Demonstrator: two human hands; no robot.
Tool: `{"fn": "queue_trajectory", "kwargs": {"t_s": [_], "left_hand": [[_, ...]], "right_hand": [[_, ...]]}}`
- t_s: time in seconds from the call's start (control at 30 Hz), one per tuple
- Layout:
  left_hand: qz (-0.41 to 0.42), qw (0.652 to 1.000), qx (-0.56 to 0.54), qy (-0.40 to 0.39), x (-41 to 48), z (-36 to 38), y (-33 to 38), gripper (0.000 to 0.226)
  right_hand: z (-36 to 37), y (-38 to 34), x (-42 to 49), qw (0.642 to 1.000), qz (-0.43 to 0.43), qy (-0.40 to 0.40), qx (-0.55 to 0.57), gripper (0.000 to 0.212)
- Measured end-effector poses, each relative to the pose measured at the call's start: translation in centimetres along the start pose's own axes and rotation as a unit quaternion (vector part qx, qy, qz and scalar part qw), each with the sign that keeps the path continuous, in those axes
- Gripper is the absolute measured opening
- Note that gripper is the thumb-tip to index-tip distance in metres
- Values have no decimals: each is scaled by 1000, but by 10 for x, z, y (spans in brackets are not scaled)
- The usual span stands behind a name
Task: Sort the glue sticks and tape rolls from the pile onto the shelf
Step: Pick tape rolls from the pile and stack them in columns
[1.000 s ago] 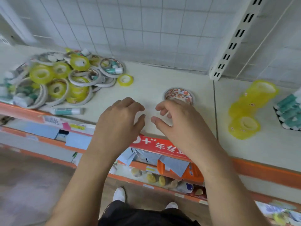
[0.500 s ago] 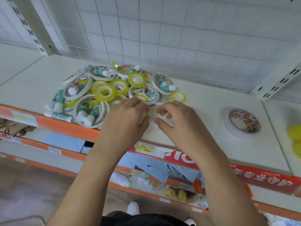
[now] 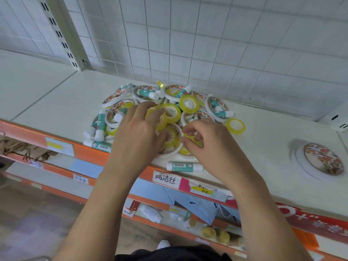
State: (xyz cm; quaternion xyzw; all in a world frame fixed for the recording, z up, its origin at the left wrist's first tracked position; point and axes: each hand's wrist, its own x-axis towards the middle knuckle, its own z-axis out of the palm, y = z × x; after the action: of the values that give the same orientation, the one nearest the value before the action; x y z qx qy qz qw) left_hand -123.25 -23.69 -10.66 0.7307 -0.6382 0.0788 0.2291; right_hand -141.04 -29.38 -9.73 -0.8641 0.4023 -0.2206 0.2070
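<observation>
**Sorting barely begun: the pile is almost whole**

The pile [image 3: 165, 113] of tape rolls and glue sticks lies heaped on the white shelf [image 3: 56, 102], towards its back wall; it serves as the landmark here. Both hands are at the near edge of the pile; the left hand [image 3: 139, 132] lies spread over yellow rolls, its fingertips touching a yellow tape roll [image 3: 172, 113] near the pile's middle, but whether it has closed on anything I cannot tell; the right hand [image 3: 209, 142] is curled, thumb and forefinger pinching at a small yellow roll [image 3: 190, 139] on the pile's near right side, seemingly gripping it though the contact is partly hidden.

Just in front of the pile, at the shelf's orange lip, a lone glue stick [image 3: 185, 166] lies flat; another yellow roll [image 3: 235, 125] sits just off the pile's right edge; well to the right of the pile, a patterned tape roll [image 3: 323, 162] rests alone on bare shelf.

Judging by this, only that one patterned roll looks sorted; the many rolls and the teal glue sticks [image 3: 99, 125] on the pile's left side remain tangled together; nearly all the work is ahead.
</observation>
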Motion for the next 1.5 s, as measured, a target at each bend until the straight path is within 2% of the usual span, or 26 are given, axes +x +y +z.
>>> {"fn": "queue_trajectory", "kwargs": {"t_s": [0.17, 0.37, 0.5, 0.67, 1.0, 1.1, 1.27, 1.5], "left_hand": [[1, 999, -9, -51, 11, 7, -14, 47], [-16, 996, -89, -3, 18, 0, -24, 43], [-27, 995, -96, 10, 21, -9, -33, 40], [-37, 995, -91, 0, 21, -10, -39, 40], [-28, 993, -112, -4, 20, -8, -39, 40], [-21, 994, -111, 0, 19, -8, -34, 42], [5, 993, -120, 18, 16, -8, -16, 40], [87, 979, -183, -24, 18, 14, 47, 40]], "right_hand": [[4, -5, 17, 1000, -8, -1, -3, 19], [10, -4, 37, 1000, -6, -5, -25, 23], [19, -11, 55, 997, -23, 7, -69, 30], [33, -15, 73, 990, -29, -28, -133, 43], [40, -9, 75, 992, -29, -1, -120, 26], [35, -10, 73, 993, -28, 9, -112, 28], [7, -10, 49, 996, 1, 69, -51, 33], [-35, 30, -18, 993, 75, 57, -71, 38]]}}
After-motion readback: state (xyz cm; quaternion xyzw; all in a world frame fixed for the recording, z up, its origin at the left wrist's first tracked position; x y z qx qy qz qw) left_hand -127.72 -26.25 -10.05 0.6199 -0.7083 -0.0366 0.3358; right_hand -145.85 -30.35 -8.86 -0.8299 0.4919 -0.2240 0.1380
